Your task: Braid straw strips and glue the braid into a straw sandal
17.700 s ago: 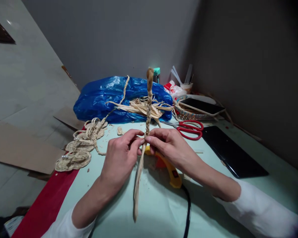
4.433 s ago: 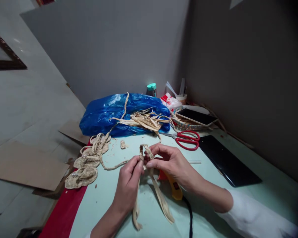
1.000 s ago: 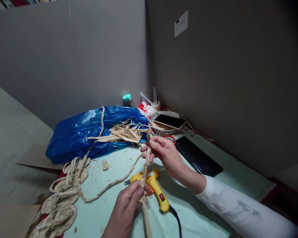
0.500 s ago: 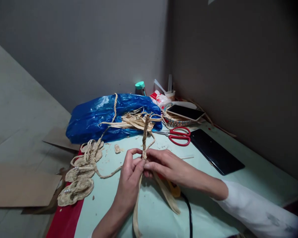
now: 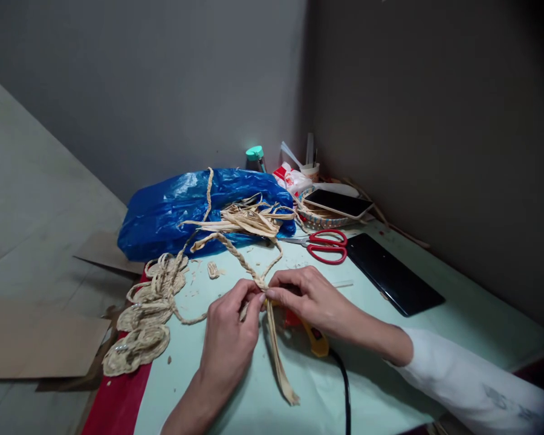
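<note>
A tan braid of dried plant fibre (image 5: 240,257) runs from between my hands toward the blue bag. My left hand (image 5: 236,323) pinches its lower end from the left, fingers closed. Close against it, my right hand (image 5: 306,296) grips the same spot with thumb and fingertips. Loose flat strands (image 5: 276,356) hang down from the pinch toward me. Under my right hand lies a yellow tool (image 5: 317,341) with a black cord, partly hidden; I cannot make out its front. Coiled braided loops (image 5: 138,344) lie along the table's left edge.
Behind my hands, a blue plastic bag (image 5: 163,211) bears loose fibre strips (image 5: 249,217). Red-handled scissors (image 5: 327,246) and a black tablet-like slab (image 5: 394,275) lie to the right. A phone (image 5: 338,203) rests on a woven basket (image 5: 320,219). Walls stand behind and at right.
The braid, which stood upright above my hands, now leans over to the left toward the bag. The loose strands, spread apart before, hang close together. My right hand is slightly more raised.
</note>
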Tool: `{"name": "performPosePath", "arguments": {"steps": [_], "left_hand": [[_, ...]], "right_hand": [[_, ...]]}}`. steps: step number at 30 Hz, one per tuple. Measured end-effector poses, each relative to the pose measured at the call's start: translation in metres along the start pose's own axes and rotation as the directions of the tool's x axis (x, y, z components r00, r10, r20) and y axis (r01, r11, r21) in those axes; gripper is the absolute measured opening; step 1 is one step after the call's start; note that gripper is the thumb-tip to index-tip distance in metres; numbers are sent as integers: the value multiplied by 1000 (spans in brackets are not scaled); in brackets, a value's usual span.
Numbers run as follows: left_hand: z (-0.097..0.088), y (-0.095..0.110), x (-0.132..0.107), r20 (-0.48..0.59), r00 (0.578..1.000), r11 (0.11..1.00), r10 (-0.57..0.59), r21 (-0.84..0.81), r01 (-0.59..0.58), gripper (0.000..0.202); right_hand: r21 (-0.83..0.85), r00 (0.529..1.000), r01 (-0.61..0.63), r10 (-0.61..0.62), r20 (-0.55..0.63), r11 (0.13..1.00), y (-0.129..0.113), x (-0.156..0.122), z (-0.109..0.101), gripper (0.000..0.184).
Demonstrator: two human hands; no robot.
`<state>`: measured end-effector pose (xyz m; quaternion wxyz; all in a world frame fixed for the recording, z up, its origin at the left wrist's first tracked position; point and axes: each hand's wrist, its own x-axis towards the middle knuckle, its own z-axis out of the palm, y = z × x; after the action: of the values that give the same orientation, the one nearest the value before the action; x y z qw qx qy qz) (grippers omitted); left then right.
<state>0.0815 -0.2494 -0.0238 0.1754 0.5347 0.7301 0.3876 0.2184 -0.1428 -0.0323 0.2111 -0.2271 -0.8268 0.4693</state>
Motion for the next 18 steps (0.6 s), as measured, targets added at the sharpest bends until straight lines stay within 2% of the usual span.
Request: {"name": "performPosePath", "arguments": {"steps": [2, 6, 8, 10, 11, 13, 14, 15, 16, 18], "left_hand": [[1, 1, 0, -28, 999, 999, -21, -29, 20, 13], [4, 1, -2, -77, 990, 973, -117, -207, 99, 17], [9, 1, -5, -146, 986, 983, -75, -178, 49, 15], [15, -1, -8, -246, 963, 993, 112, 0, -115, 10], [19, -3, -10, -279, 925, 965, 258, 128, -230, 8], [26, -5, -12, -261, 802, 818, 537, 392, -421, 12], [30, -6, -13, -222, 743, 726, 632, 504, -467, 17], [33, -6, -13, -175, 703, 642, 690, 597, -482, 22], [35, -6, -13, -131, 684, 574, 718, 668, -474, 24], [38, -4, -14, -77, 683, 494, 727, 749, -442, 27]], "right_hand": [[11, 998, -18, 19, -55, 1000, 0, -1, 4, 26], [57, 981, -9, 20, -195, 998, -1, -1, 12, 25], [119, 969, -2, 31, -247, 993, -1, 0, 14, 26], [168, 961, -1, 47, -273, 986, 0, 1, 16, 27], [185, 958, 0, 53, -282, 983, 0, 1, 17, 27], [223, 951, 3, 67, -303, 975, 2, 2, 18, 25], [255, 948, 3, 78, -310, 967, 2, 2, 18, 24], [301, 946, 3, 94, -309, 954, 3, 3, 18, 23], [353, 946, 2, 112, -303, 935, 4, 4, 18, 22], [441, 947, -5, 146, -286, 897, 6, 6, 17, 21]]}}
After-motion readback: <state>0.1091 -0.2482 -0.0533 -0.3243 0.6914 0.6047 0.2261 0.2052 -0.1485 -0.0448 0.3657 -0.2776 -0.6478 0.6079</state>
